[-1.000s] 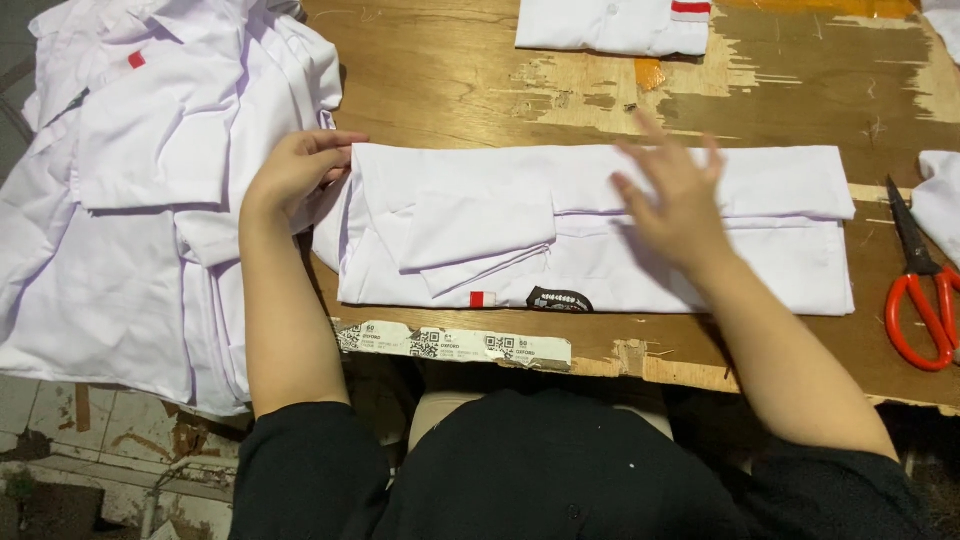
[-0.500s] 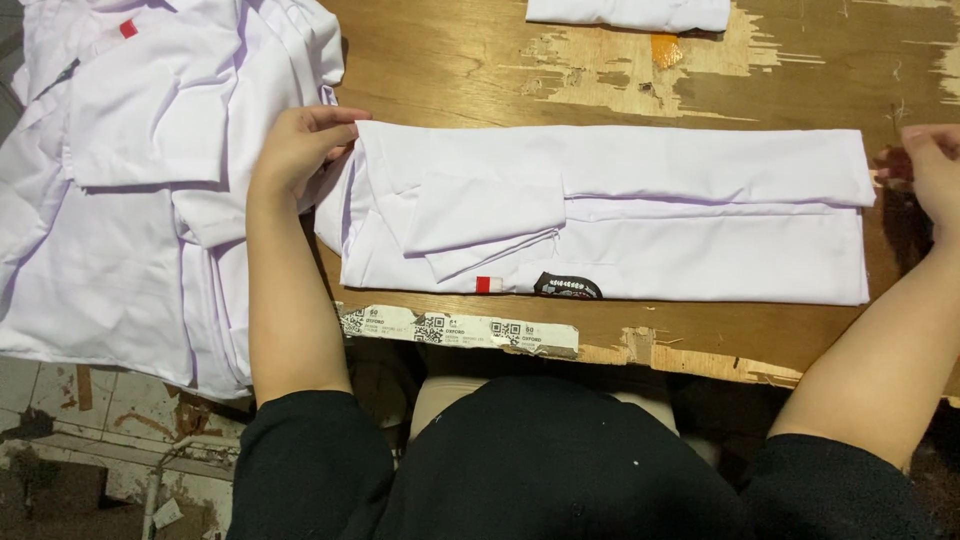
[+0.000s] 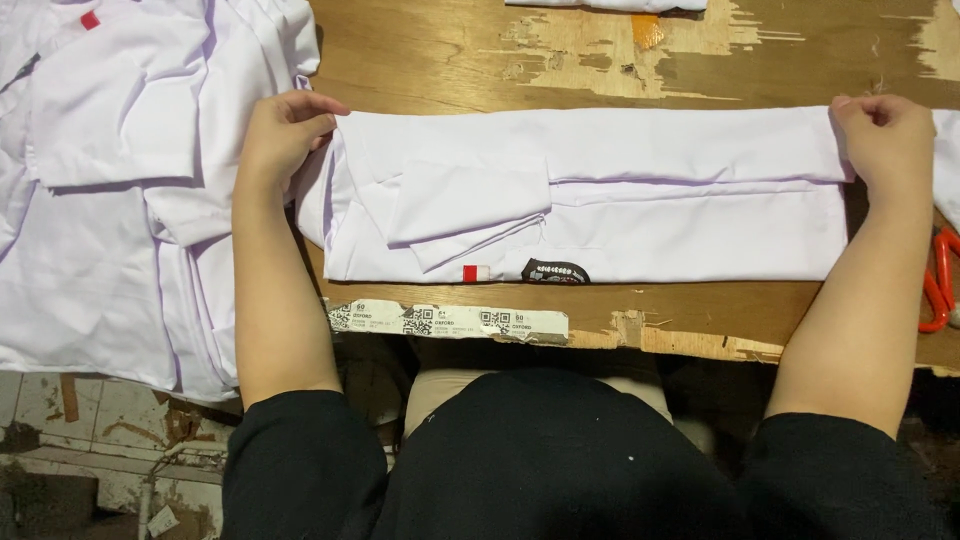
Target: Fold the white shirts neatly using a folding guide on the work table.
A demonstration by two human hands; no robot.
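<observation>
Shirt, white and folded into a long band, lies flat across the wooden counter, beside a heap of white shirts on the left. Left hand has its fingers curled over the shirt's left end; right hand pinches the right end. Orange scissors sit at the far right edge.

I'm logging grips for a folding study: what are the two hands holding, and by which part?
Both hold the folded white shirt: left hand at its left end, right hand pinching its right end's upper corner.
</observation>
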